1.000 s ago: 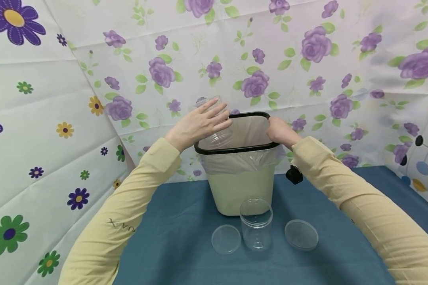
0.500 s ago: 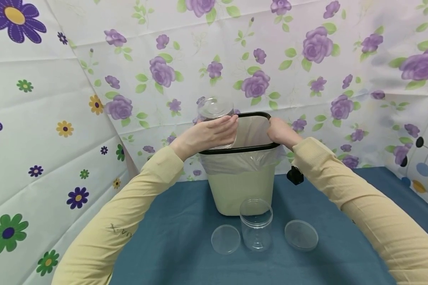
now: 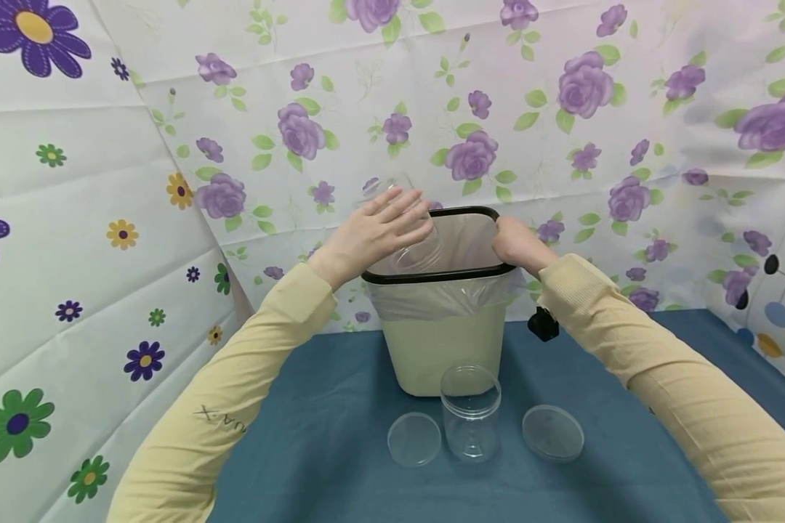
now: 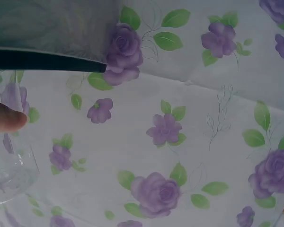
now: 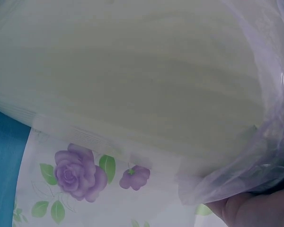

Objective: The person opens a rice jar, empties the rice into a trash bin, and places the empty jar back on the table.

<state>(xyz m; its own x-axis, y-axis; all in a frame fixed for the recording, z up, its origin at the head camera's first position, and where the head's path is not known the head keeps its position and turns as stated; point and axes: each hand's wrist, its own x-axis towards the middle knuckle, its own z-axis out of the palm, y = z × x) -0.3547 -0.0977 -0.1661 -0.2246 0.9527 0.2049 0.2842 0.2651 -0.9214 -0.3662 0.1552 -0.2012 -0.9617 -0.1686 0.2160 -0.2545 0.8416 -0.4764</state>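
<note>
My left hand (image 3: pixel 374 234) holds a clear plastic jar (image 3: pixel 420 253) tilted mouth-down over the left side of a pale trash bin (image 3: pixel 445 352). In the left wrist view the jar (image 4: pixel 12 172) shows see-through walls, with a thumb (image 4: pixel 7 118) against it. The bin has a black rim (image 3: pixel 441 276) and a thin plastic liner (image 3: pixel 432 301) folded over it. On the right side my right hand (image 3: pixel 522 243) grips the rim. Most of that grip is hidden in the right wrist view, where the hand (image 5: pixel 255 210) lies at the liner's edge.
A second clear jar (image 3: pixel 471 428) stands uncapped in front of the bin on the blue cloth (image 3: pixel 327 436). One clear lid (image 3: pixel 414 439) lies left of it, another lid (image 3: pixel 552 433) right. Flowered sheets (image 3: pixel 366 87) hang behind and at the left.
The jar in my left hand was tipped, swung nearly upright with its base up half a second ago, then tipped back over the bin. My right hand stays on the rim.
</note>
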